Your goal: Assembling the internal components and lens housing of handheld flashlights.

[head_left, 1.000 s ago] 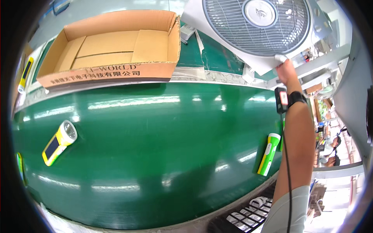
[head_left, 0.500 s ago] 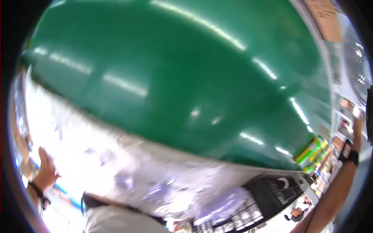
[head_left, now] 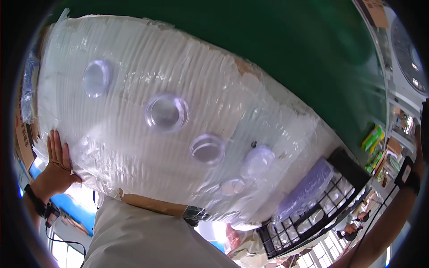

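Observation:
My left hand [head_left: 56, 172] rests at the left edge of a table covered in wrinkled transparent plastic film [head_left: 120, 134], its fingers straight and nothing in its grasp. Several see-through round plastic pieces, one a ring-rimmed round piece [head_left: 167, 112], lie scattered over the film. Another round piece [head_left: 207, 148] sits a little nearer and to the right. At the far right my right hand [head_left: 419, 149] reaches out past the table, mostly cut off by a dark shape at the rim. Its fingers are hidden, so what it holds, if anything, does not show.
A black gridded crate [head_left: 333, 203] with transparent pieces in its cells stands at the table's right end, beside a purplish bubble-wrap bundle [head_left: 306, 190]. Beyond the table spreads a green surface [head_left: 286, 40]. Green-and-yellow packages [head_left: 373, 137] and another person [head_left: 351, 230] appear at right.
The view has shifted, so the film-covered table fills more of the picture and the green surface less. The round pieces now show sharply. My left hand appears higher, against the table edge.

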The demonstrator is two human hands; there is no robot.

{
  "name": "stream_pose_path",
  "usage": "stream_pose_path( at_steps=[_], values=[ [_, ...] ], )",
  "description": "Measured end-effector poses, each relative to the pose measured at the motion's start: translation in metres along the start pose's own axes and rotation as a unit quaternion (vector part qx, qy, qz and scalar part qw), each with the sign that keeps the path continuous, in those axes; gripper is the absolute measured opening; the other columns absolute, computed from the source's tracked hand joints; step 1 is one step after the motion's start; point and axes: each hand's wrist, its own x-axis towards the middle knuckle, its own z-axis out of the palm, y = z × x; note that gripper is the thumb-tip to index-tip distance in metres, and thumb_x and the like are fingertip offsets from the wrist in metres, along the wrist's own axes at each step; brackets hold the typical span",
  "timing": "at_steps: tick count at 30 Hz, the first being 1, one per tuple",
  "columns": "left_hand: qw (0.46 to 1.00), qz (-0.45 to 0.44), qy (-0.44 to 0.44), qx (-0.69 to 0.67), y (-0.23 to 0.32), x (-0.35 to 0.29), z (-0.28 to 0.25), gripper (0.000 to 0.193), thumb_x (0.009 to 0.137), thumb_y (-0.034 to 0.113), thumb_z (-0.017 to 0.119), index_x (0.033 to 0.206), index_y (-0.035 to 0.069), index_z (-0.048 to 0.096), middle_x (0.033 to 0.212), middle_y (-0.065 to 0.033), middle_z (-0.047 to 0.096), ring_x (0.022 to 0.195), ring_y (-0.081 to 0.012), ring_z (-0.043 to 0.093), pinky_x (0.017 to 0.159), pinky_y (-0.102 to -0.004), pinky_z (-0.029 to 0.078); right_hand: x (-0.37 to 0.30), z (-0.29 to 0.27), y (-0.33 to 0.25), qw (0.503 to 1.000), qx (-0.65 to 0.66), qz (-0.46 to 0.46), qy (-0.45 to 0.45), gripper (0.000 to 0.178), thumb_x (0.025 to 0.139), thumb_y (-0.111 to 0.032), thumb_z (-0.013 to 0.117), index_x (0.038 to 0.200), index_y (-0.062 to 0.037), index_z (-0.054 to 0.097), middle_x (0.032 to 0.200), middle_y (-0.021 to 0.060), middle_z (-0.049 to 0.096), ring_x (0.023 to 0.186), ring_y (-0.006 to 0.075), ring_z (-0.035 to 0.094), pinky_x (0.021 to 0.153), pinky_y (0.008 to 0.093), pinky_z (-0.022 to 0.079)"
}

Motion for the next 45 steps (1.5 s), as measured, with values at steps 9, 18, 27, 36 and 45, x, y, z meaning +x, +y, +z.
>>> stream_pose_path(
  at_steps=[9,18,27,36,45],
  values=[
    [1.0,-0.02,0.017,0.011,-0.01,0.003,0.005,0.131,0.057,0.044,0.079,0.141,0.0,-0.011,0.139,-0.039,-0.017,0.13,-0.0544,-0.017,0.102,-0.0658,-0.004,-0.151,-0.056,-0.142,0.991,0.132,0.004,0.023,0.054,0.077,0.003,0.041,0.131,-0.0031,0.042,0.121,0.019,0.055,0.111,0.0292,0.054,0.089,0.0338,0.043],
    [0.994,0.005,0.014,-0.106,-0.01,0.027,0.013,0.127,0.063,0.059,0.071,0.142,-0.002,-0.007,0.141,-0.0352,-0.021,0.129,-0.0516,-0.024,0.098,-0.0685,-0.009,-0.341,-0.089,-0.323,0.948,0.14,-0.283,0.047,0.035,0.068,-0.01,0.06,0.102,-0.001,0.058,0.097,0.0162,0.059,0.093,0.0329,0.057,0.082,0.0412,0.046],
    [0.968,0.114,0.179,-0.132,0.015,0.017,-0.051,0.082,0.074,0.038,0.071,0.136,0.001,0.033,0.136,-0.026,0.034,0.126,-0.0405,0.032,0.105,-0.0487,0.025,-0.453,-0.084,-0.397,0.868,0.251,-0.426,0.045,0.032,0.075,-0.013,0.059,0.105,-0.0027,0.055,0.084,0.0113,0.059,0.08,0.0285,0.059,0.071,0.0397,0.046],
    [0.865,0.187,0.32,-0.338,-0.017,0.08,-0.157,0.047,0.085,0.016,0.062,0.128,0.008,0.045,0.107,-0.0076,0.06,0.096,-0.0165,0.057,0.087,-0.031,0.045,-0.499,-0.031,-0.382,0.658,0.727,-0.169,0.095,0.042,0.078,-0.015,0.065,0.117,-0.0022,0.053,0.085,0.0084,0.063,0.07,0.0145,0.058,0.06,0.0283,0.047],
    [0.827,-0.226,0.513,-0.036,-0.162,0.187,-0.217,0.048,0.078,0.024,0.064,0.122,0.009,0.051,0.123,-0.0156,0.051,0.105,-0.0318,0.055,0.088,-0.0411,0.046,-0.536,0.089,-0.374,0.632,0.765,0.046,0.116,0.025,0.09,-0.022,0.053,0.101,0.0003,0.055,0.07,0.0059,0.06,0.048,0.0062,0.048,0.043,0.0194,0.037]
  ],
)
